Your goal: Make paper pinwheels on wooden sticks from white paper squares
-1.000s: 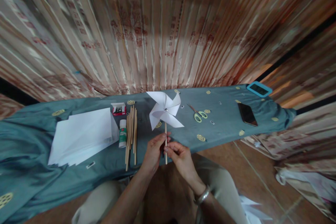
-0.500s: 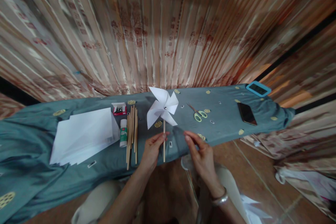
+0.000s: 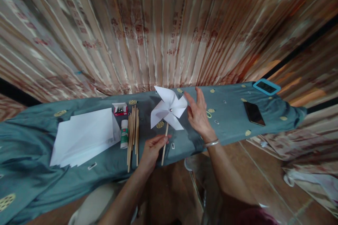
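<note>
A white paper pinwheel point(image 3: 164, 111) with a small metal pin at its centre stands on a thin wooden stick. My left hand point(image 3: 153, 150) pinches that stick between thumb and fingers, below the blades. My right hand point(image 3: 198, 114) is raised beside the right-hand blade, fingers apart, holding nothing; whether a fingertip touches the paper I cannot tell. Behind this hand the scissors are mostly hidden, with part of a green handle point(image 3: 208, 115) showing.
A table with a grey-green cloth point(image 3: 229, 126) bears white paper sheets point(image 3: 87, 133), a glue stick point(image 3: 124, 133), several wooden sticks point(image 3: 133, 133) and a small red box point(image 3: 120, 109) of pins. Rightward lie a phone point(image 3: 254, 113) and a blue-framed device point(image 3: 266, 87). A curtain point(image 3: 158, 35) hangs behind.
My right hand has moved up and forward from near the table's front edge to the pinwheel's right side, its fingers spreading. The pinwheel has tilted slightly right in my left hand.
</note>
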`<state>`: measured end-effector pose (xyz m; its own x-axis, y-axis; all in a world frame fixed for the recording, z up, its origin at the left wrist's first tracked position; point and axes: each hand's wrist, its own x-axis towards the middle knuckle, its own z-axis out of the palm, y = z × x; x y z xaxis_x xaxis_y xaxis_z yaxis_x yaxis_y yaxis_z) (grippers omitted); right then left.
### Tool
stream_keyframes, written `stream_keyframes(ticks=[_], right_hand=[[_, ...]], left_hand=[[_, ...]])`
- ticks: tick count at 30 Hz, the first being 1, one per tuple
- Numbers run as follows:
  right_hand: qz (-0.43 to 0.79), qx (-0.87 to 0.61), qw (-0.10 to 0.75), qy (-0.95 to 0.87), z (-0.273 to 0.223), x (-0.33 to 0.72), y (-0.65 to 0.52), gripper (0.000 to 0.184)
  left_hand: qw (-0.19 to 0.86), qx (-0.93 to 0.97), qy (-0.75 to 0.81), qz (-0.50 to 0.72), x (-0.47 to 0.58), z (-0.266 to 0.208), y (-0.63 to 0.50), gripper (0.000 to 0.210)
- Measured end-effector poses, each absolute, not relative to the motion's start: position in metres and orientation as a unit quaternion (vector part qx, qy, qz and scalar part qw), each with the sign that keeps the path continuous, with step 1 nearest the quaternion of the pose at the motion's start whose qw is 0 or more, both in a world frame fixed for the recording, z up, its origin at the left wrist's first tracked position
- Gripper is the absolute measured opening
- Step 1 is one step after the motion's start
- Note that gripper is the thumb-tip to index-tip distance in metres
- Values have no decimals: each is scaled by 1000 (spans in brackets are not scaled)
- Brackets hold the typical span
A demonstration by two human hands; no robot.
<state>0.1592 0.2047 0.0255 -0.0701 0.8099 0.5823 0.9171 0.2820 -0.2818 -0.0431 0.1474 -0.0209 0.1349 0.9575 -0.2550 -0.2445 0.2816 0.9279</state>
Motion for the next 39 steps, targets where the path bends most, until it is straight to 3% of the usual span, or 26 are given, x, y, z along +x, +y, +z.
stream_keyframes(ticks=[13,23,30,39], right_hand=[[34,-585,337,-737,14,147,191,46],[101,-589,506,-622,7,153,192,34],[79,-590,377,-710,0,147,188,60],[196,-525,351,-750,13,136,183,45]], left_hand=[[653,365,460,477,-46,-17,153,27],[665,311,455,504,-45,-18,158,23],[653,341,451,505,-45,-20,157,22],[646,351,443,514,-45,-19,159,25]])
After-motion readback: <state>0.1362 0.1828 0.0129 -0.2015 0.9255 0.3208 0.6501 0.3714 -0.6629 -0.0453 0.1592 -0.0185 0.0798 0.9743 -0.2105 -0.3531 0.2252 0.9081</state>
